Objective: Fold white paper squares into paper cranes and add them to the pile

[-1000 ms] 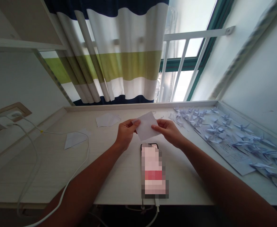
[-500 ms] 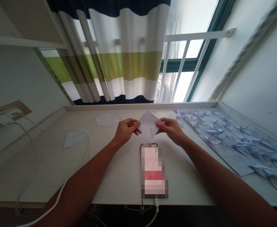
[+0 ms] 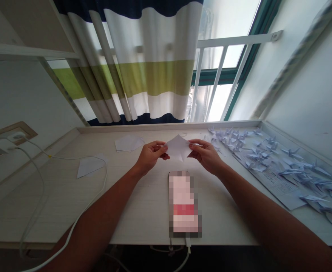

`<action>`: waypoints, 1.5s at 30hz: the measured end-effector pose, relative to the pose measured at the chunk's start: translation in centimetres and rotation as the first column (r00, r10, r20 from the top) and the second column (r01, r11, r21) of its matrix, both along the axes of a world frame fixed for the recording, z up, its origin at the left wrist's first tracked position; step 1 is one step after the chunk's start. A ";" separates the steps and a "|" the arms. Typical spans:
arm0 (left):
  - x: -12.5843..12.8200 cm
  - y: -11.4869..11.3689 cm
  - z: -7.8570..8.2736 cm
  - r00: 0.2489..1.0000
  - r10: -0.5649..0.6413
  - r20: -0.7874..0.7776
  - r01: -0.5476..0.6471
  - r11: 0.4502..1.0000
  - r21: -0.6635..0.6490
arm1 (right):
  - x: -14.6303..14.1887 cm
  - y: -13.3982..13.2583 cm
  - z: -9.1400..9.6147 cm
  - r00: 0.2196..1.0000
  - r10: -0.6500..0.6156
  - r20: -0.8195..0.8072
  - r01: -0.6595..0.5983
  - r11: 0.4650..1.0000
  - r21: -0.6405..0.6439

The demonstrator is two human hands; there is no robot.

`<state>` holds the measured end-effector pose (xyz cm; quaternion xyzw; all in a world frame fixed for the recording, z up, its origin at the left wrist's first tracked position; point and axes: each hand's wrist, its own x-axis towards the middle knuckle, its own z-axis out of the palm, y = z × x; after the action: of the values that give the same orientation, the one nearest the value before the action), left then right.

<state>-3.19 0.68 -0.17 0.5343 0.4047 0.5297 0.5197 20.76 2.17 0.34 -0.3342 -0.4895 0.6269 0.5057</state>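
Observation:
A small white paper sheet is held just above the desk, turned corner-up like a diamond. My left hand pinches its left corner with closed fingers. My right hand pinches its right corner the same way. Below the hands a phone lies flat on the pale wooden desk, with a cable plugged in at its near end.
Many folded paper cranes lie spread over a printed sheet along the right side. Two loose paper pieces lie to the left. A white charger cable loops across the left desk. A striped curtain and window rails stand behind.
The paper has turned from a tilted flat sheet into a diamond held by its side corners, and it now looks lower and more flattened. Both hands have stayed almost in place.

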 end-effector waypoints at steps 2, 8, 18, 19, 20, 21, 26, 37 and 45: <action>-0.1 0.0 -0.1 1.000 -0.020 0.015 0.019 0.999 0.035 | 0.1 0.0 0.0 1.000 0.016 0.018 -0.016 1.000 0.016; 0.0 0.0 -0.3 0.997 0.014 -0.075 -0.001 0.984 0.176 | 0.5 0.1 0.2 0.982 -0.026 0.189 0.012 0.997 0.073; 1.2 -1.2 0.1 0.993 -0.001 -0.121 0.036 0.959 0.280 | 0.1 -0.8 1.3 0.867 0.283 0.411 -0.337 0.939 0.064; 1.3 -1.2 0.2 0.997 -0.002 -0.082 0.023 0.967 0.255 | 0.0 -0.8 1.2 0.883 0.272 0.382 -0.319 0.945 0.065; 1.4 -1.2 0.3 0.999 -0.009 -0.045 0.019 0.976 0.219 | -0.1 -0.9 1.2 0.905 0.247 0.347 -0.289 0.955 0.074; 1.5 -1.3 0.3 0.999 -0.028 -0.022 0.031 0.984 0.177 | -0.2 -0.9 1.1 0.926 0.214 0.310 -0.252 0.964 0.086; 2.2 -1.8 0.0 0.978 -0.186 -0.096 0.190 0.981 0.035 | -1.2 -1.2 0.6 0.978 0.074 0.194 -0.097 0.989 0.111; 2.7 -2.5 0.0 0.969 -0.240 -0.060 0.239 0.971 -0.013 | -0.6 -1.5 1.6 0.952 0.158 0.261 -0.180 0.982 0.059; 2.7 -2.4 -0.1 0.974 -0.221 -0.054 0.219 0.975 -0.037 | -0.8 -1.5 1.3 0.967 0.083 0.239 -0.109 0.990 0.094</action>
<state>-0.52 -1.74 -0.23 0.5829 0.3658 0.4469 0.5715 19.94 0.63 1.69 -0.3543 -0.5939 0.5799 0.4305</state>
